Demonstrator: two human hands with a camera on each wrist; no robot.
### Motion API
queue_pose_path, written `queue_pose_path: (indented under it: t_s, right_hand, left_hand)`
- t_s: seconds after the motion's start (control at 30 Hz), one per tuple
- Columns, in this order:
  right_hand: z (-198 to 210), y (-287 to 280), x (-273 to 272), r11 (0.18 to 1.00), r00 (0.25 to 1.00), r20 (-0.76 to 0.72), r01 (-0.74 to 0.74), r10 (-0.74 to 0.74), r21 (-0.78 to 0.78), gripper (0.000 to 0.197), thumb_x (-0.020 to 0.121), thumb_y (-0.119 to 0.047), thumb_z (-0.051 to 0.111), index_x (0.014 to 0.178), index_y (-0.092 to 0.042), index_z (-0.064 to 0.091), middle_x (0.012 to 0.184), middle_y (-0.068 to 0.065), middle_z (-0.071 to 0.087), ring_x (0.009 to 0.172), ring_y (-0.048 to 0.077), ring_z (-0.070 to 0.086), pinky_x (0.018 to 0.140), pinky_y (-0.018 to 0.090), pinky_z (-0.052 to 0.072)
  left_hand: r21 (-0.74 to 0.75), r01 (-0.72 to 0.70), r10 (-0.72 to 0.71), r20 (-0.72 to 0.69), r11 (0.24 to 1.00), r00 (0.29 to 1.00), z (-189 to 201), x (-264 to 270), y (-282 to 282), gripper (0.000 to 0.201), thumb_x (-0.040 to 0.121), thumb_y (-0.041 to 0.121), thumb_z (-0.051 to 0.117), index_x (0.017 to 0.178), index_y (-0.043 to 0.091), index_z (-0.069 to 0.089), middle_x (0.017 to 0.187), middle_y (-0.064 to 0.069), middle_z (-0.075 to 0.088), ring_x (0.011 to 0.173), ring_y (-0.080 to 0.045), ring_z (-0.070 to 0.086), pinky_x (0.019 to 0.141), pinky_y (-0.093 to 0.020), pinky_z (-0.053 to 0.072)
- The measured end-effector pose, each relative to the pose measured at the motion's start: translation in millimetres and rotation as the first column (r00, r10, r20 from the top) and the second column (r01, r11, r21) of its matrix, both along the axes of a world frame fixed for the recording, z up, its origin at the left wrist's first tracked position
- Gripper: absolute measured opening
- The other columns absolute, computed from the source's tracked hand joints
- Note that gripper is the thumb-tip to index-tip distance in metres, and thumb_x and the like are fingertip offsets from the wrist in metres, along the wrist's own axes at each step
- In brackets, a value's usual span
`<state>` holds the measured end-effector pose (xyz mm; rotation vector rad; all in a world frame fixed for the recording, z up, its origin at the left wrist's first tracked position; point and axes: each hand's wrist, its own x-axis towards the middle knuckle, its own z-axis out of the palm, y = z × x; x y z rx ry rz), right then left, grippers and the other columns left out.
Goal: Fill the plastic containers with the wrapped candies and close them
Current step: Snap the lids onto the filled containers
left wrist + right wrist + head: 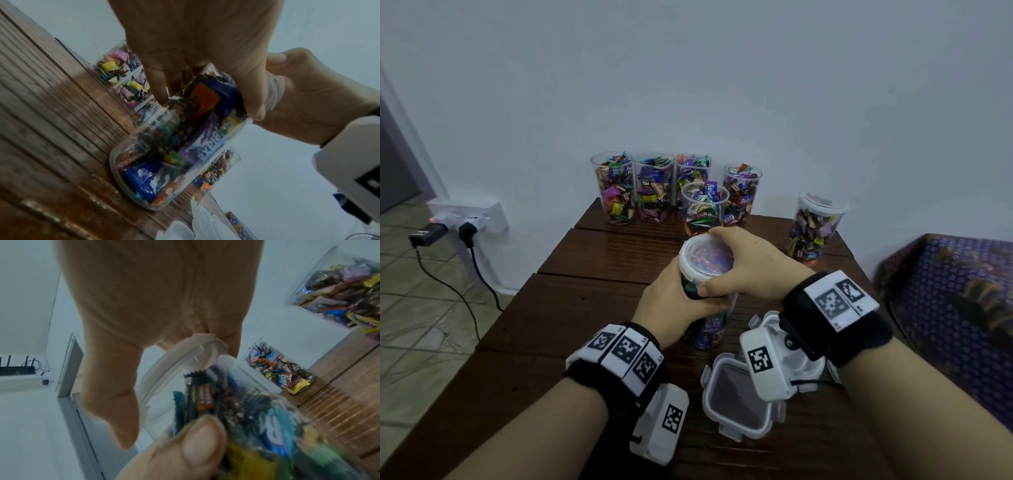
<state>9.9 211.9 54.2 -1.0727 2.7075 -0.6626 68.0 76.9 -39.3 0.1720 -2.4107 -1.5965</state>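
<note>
A tall clear plastic container packed with wrapped candies (705, 329) stands on the dark slatted wooden counter (571, 308), its base resting on the slats in the left wrist view. The left hand (671, 298) grips the container's upper wall, its fingers (158, 84) curled narrow round the clear side with the thumb pressed against the near face. The right hand (743, 263) sits over the top, its fingers (722, 233) bent round the far edge of the round white-rimmed translucent lid (702, 253) and its thumb hooked on the near rim; from the pictures it cannot be told whether the lid is fully seated. Beyond the fingers, against the pale wall, five open clear containers of candies (654, 188) stand close together, lidless and full to the brim. Further right of the right hand, a lidded clear container of candies (815, 226) stands apart. Just behind the wrists, nearer the person, lies a loose square white clip-lock lid (739, 397) on the counter, with more white lids partly hidden under the right wrist camera.
</note>
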Motion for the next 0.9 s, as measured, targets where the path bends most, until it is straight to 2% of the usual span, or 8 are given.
queue_pose_path:
  t_s: [0.13,0.23,0.33,0.5,0.57,0.67,0.8,0.9]
  right_hand:
    - [-9.1,-2.3,-1.7,0.997,1.0,0.019,0.027,-0.025,-0.077,0.087,0.069,-0.037,0.08,0.14,-0.014,0.035,0.13,0.003,0.042,0.118,0.018,0.043,0.097,0.029,0.037]
    - [-21.8,0.5,0.0,0.974,0.996,0.068,0.064,-0.05,-0.217,0.098,0.061,-0.045,0.081,0.142,-0.015,0.034,0.129,-0.002,0.041,0.117,0.012,0.042,0.094,0.024,0.035]
    - [-32.8,3.7,1.7,0.93,0.991,0.106,0.111,-0.079,-0.349,0.093,0.065,-0.037,0.085,0.14,-0.015,0.035,0.124,-0.005,0.039,0.114,0.008,0.042,0.092,0.02,0.034]
    - [-35.7,3.8,-2.6,0.907,0.991,0.08,0.126,-0.103,-0.401,0.085,0.067,-0.033,0.083,0.138,-0.015,0.039,0.122,-0.007,0.04,0.113,0.006,0.042,0.091,0.018,0.033]
    - [-32.3,7.5,-8.3,0.893,0.988,0.074,0.152,-0.134,-0.424,0.086,0.068,-0.034,0.082,0.139,-0.015,0.038,0.126,-0.006,0.041,0.115,0.005,0.041,0.096,0.021,0.034]
    - [-22.7,24.4,-24.8,0.85,0.971,0.041,0.224,-0.234,-0.477,0.086,0.067,-0.034,0.082,0.139,-0.014,0.039,0.133,-0.001,0.043,0.118,0.008,0.041,0.098,0.022,0.033]
    - [-15.7,58.0,-48.0,0.783,0.912,0.03,0.367,-0.408,-0.503,0.09,0.066,-0.035,0.083,0.14,-0.012,0.038,0.14,0.003,0.043,0.128,0.015,0.042,0.102,0.024,0.032]
    - [-17.2,87.3,-60.0,0.754,0.861,0.015,0.454,-0.509,-0.475,0.085,0.068,-0.03,0.083,0.139,-0.01,0.04,0.139,0.004,0.043,0.127,0.016,0.043,0.098,0.021,0.031]
  left_hand:
    - [0.014,0.007,-0.007,-0.003,1.0,1.0,-0.1,-0.3,-0.1,0.087,0.044,0.062,0.077,0.123,0.05,0.043,0.116,0.018,0.061,0.108,-0.003,0.057,0.096,-0.037,0.048]
    - [0.025,0.024,-0.024,-0.005,0.999,1.0,-1.6,-0.8,-2.1,0.089,0.046,0.061,0.078,0.126,0.046,0.044,0.119,0.017,0.06,0.111,-0.005,0.056,0.097,-0.04,0.047]
    - [0.061,0.057,-0.056,-0.023,0.997,0.998,-4.3,-1.3,-2.5,0.087,0.051,0.056,0.08,0.129,0.047,0.043,0.122,0.017,0.06,0.114,-0.006,0.056,0.098,-0.042,0.046]
    - [0.117,0.128,-0.128,-0.012,0.985,0.992,0.2,-5.9,-9.1,0.078,0.051,0.054,0.081,0.121,0.053,0.046,0.117,0.026,0.061,0.113,0.002,0.055,0.101,-0.039,0.046]
    - [0.113,0.133,-0.133,-0.005,0.985,0.991,4.4,-11.5,-17.4,0.093,0.047,0.064,0.081,0.13,0.05,0.042,0.121,0.028,0.058,0.119,0.002,0.051,0.103,-0.038,0.043]
    - [0.112,0.046,-0.046,0.004,0.993,0.999,9.5,-24.0,-29.5,0.124,0.039,0.077,0.074,0.146,0.031,0.03,0.126,0.019,0.052,0.125,-0.004,0.046,0.108,-0.036,0.036]
    - [0.124,-0.077,0.073,0.033,0.989,0.997,14.2,-47.4,-37.7,0.106,0.062,0.06,0.077,0.148,0.021,0.029,0.138,0.004,0.049,0.129,-0.013,0.045,0.11,-0.039,0.035]
    - [0.1,-0.131,0.124,0.07,0.986,0.99,15.2,-71.2,-39.2,0.092,0.077,0.045,0.071,0.15,0.018,0.023,0.146,-0.001,0.042,0.132,-0.017,0.041,0.108,-0.036,0.034]
